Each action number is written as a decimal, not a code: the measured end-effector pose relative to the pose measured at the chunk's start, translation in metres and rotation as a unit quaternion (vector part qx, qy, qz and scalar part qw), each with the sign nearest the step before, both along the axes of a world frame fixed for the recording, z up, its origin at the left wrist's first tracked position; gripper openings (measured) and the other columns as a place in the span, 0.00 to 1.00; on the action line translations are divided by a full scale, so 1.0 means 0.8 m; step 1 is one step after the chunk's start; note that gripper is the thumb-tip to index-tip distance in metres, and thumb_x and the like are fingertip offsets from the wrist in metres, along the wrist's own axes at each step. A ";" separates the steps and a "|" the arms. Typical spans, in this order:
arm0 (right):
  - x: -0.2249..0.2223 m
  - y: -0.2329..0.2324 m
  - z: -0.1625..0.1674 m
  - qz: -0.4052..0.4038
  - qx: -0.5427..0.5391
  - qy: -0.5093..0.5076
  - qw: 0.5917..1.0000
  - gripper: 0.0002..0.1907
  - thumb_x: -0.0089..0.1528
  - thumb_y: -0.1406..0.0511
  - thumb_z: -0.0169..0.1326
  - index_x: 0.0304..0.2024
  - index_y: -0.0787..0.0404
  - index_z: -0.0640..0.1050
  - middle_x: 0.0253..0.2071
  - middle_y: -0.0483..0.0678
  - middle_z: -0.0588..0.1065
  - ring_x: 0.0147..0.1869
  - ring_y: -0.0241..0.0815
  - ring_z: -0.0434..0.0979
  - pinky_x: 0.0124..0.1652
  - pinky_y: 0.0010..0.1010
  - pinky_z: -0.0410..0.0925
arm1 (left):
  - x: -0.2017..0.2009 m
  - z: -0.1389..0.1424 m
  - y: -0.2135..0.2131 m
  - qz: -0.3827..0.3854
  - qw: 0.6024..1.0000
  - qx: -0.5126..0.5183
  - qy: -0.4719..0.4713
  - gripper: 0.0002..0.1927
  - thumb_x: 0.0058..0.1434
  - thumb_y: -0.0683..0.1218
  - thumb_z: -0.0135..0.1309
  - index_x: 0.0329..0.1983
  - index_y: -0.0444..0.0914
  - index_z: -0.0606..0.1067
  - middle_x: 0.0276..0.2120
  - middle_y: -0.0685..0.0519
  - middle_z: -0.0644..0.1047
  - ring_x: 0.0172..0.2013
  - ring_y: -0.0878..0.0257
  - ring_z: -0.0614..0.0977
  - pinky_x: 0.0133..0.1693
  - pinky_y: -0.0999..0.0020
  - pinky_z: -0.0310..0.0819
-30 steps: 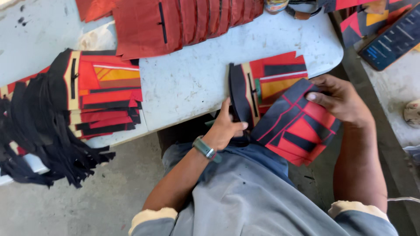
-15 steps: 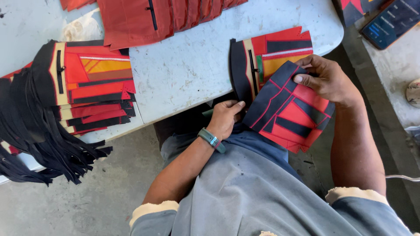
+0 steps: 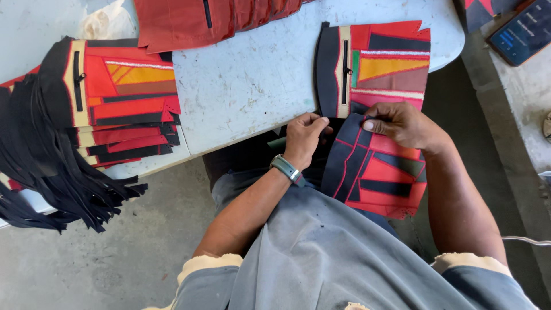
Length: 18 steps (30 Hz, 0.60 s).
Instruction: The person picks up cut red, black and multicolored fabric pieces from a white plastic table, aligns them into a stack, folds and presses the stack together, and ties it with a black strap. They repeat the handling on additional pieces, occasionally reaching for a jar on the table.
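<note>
My right hand (image 3: 404, 124) pinches the top edge of a red and dark blue patchwork panel (image 3: 376, 169) that hangs over my lap. My left hand (image 3: 305, 136), with a watch on the wrist, holds the panel's left upper edge at the table's front edge. Just beyond both hands, a matching panel with a black strip, a zipper and an orange wedge (image 3: 376, 66) lies flat on the white table (image 3: 258, 80).
A stack of similar red panels (image 3: 120, 106) sits at the table's left, with black fringe strips (image 3: 43, 166) hanging off the edge. Dark red pieces (image 3: 212, 20) lie at the back. A phone (image 3: 519, 34) rests on a surface at the upper right. Concrete floor lies below.
Both hands have come closer together on the hanging panel, which has shifted toward the table edge. The left hand rose from the lap to the panel's edge.
</note>
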State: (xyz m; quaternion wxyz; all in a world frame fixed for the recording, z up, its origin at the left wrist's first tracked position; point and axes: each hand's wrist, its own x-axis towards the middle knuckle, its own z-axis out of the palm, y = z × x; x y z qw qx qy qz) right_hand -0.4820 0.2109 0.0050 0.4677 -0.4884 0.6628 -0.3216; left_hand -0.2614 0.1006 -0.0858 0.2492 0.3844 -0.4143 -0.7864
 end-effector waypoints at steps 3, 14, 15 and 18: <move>0.003 -0.004 0.002 -0.002 0.016 0.021 1.000 0.12 0.65 0.62 0.57 0.45 0.64 0.81 0.36 0.42 0.80 0.42 0.30 0.74 0.44 0.26 0.70 | 0.000 0.003 -0.003 -0.007 0.996 -0.081 -0.032 0.09 0.67 0.42 0.57 0.38 0.29 0.80 0.31 0.49 0.83 0.32 0.67 0.83 0.35 0.72 0.75; -0.003 0.001 -0.002 -0.016 0.013 0.012 1.000 0.15 0.65 0.60 0.57 0.47 0.64 0.80 0.38 0.41 0.80 0.43 0.30 0.74 0.45 0.26 0.70 | -0.008 -0.009 -0.001 0.028 0.998 -0.018 0.061 0.09 0.64 0.41 0.60 0.39 0.28 0.81 0.34 0.49 0.84 0.36 0.67 0.82 0.43 0.73 0.75; -0.004 0.002 -0.002 -0.014 0.001 0.008 1.000 0.15 0.64 0.60 0.57 0.47 0.64 0.79 0.38 0.41 0.80 0.43 0.30 0.74 0.45 0.26 0.70 | -0.008 -0.011 -0.001 0.025 0.998 -0.038 0.043 0.09 0.65 0.42 0.60 0.39 0.28 0.81 0.33 0.49 0.83 0.35 0.67 0.82 0.41 0.72 0.75; -0.005 0.004 0.000 -0.013 0.030 0.037 0.999 0.15 0.65 0.59 0.58 0.45 0.64 0.81 0.35 0.44 0.80 0.40 0.32 0.74 0.42 0.28 0.70 | 0.000 -0.013 -0.005 -0.020 0.995 -0.097 -0.024 0.10 0.66 0.44 0.60 0.38 0.29 0.81 0.31 0.51 0.83 0.32 0.69 0.80 0.38 0.73 0.74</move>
